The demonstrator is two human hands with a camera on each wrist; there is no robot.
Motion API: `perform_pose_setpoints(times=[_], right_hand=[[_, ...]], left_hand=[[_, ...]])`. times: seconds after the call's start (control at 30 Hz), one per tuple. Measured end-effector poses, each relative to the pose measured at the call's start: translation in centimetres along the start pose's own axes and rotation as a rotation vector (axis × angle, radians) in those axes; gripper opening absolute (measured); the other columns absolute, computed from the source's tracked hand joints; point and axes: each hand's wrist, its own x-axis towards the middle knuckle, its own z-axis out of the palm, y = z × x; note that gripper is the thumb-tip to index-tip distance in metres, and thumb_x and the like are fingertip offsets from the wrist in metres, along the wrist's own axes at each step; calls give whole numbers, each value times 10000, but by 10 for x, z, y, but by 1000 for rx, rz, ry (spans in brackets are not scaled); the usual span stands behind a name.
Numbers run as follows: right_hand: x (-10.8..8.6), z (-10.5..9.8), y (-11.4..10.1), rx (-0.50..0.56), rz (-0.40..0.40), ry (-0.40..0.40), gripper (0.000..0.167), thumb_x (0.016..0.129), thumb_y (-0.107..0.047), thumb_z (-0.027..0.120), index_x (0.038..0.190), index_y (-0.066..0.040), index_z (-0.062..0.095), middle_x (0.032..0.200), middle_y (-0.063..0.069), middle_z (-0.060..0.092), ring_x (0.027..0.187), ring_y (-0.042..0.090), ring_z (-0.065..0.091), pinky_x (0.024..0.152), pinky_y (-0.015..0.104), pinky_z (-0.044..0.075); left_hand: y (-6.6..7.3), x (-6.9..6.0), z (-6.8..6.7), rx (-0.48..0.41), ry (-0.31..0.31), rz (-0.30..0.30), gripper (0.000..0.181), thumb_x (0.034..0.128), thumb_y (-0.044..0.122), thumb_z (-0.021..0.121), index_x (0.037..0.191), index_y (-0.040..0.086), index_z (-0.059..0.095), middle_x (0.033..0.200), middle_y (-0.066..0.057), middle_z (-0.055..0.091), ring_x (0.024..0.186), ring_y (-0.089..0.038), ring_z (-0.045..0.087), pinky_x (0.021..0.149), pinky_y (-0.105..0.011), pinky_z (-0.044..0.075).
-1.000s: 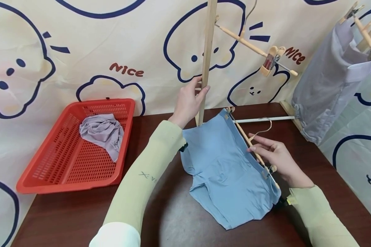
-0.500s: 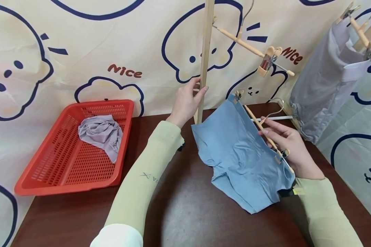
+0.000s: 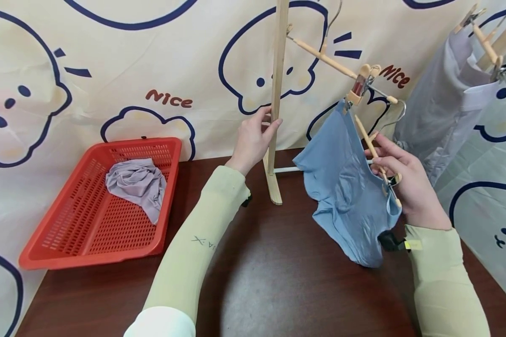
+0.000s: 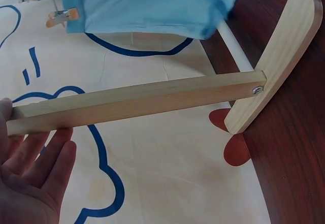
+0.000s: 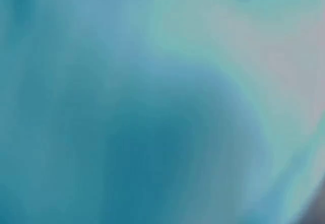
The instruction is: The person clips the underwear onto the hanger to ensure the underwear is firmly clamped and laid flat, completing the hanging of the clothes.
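Note:
In the head view my right hand (image 3: 411, 182) pinches the wooden bar of a clip hanger (image 3: 365, 130). From its clips hang light blue briefs (image 3: 343, 182), tilted and off the table. My left hand (image 3: 251, 142) grips the upright wooden post (image 3: 278, 70) of a rack between thumb and fingers. The left wrist view shows the fingers of the left hand (image 4: 33, 178) at the post, with part of the briefs (image 4: 147, 8) beyond it. Blurred blue fabric (image 5: 147, 132) fills most of the right wrist view, and the right hand's grip cannot be made out there.
Another clip hanger (image 3: 329, 61) hangs behind the briefs. Grey-lilac clothing (image 3: 447, 103) hangs clipped at the right. A red basket (image 3: 101, 260) on the left holds a crumpled lilac garment (image 3: 139, 185). The rack's foot (image 3: 273, 187) stands on the dark table (image 3: 286, 290).
My right hand has lifted the hanger and briefs up and to the right, off the table toward the hanging hanger. My left hand stays on the post.

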Motion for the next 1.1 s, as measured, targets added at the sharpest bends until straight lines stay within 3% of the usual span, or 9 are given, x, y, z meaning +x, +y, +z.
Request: perform_pose_setpoints(times=[0.13, 0.4, 0.57, 0.77, 0.9, 1.0, 1.1], right_hand=[[4, 1, -9, -86, -8, 59, 573, 1021, -62, 579, 1562, -128, 401, 1123, 10, 702, 942, 135, 564, 765, 218, 447], [18, 3, -35, -58, -29, 103, 538, 1018, -94, 576, 1539, -160, 459, 1120, 14, 695, 931, 136, 545, 836, 226, 384], [29, 8, -52, 80, -72, 102, 559, 995, -30, 568, 1536, -105, 450, 1059, 66, 688, 859, 135, 575, 797, 186, 433], [45, 14, -76, 312, -90, 118, 567, 988, 102, 483, 1526, -75, 460, 988, 145, 690, 718, 169, 619, 578, 185, 499], [61, 14, -96, 400, -67, 121, 610, 986, 171, 401, 1537, -86, 454, 918, 170, 662, 648, 196, 606, 515, 203, 488], [73, 11, -108, 403, -82, 109, 667, 976, 184, 386, 1582, -94, 366, 920, 171, 632, 642, 197, 582, 519, 211, 485], [87, -1, -124, 385, -37, 13, 763, 984, 184, 357, 1641, -163, 182, 894, 166, 609, 625, 200, 575, 518, 214, 485]], left_hand=[[0, 0, 0, 8, -4, -14, 422, 1032, 345, 617, 1393, 131, 577, 1204, -67, 696, 981, -171, 711, 817, -319, 576], [-3, 0, 0, 8, 0, -13, 411, 1032, 341, 617, 1383, 131, 580, 1190, -71, 693, 959, -170, 711, 799, -316, 578], [-4, 0, -1, 6, 8, -1, 395, 1032, 334, 620, 1362, 119, 590, 1175, -75, 697, 945, -173, 714, 793, -315, 578], [-5, 1, -1, -7, 18, 10, 373, 1031, 317, 626, 1341, 112, 605, 1151, -66, 704, 920, -174, 710, 784, -297, 572], [-6, 2, -1, -10, 17, 12, 370, 1032, 310, 626, 1343, 110, 605, 1150, -62, 704, 928, -179, 709, 789, -299, 572], [-6, 3, 0, -13, 13, 14, 374, 1033, 310, 625, 1345, 106, 603, 1149, -65, 704, 933, -187, 711, 790, -303, 572], [-6, 3, 0, -14, 11, 16, 377, 1033, 311, 624, 1347, 103, 602, 1147, -68, 705, 935, -196, 711, 790, -304, 572]])
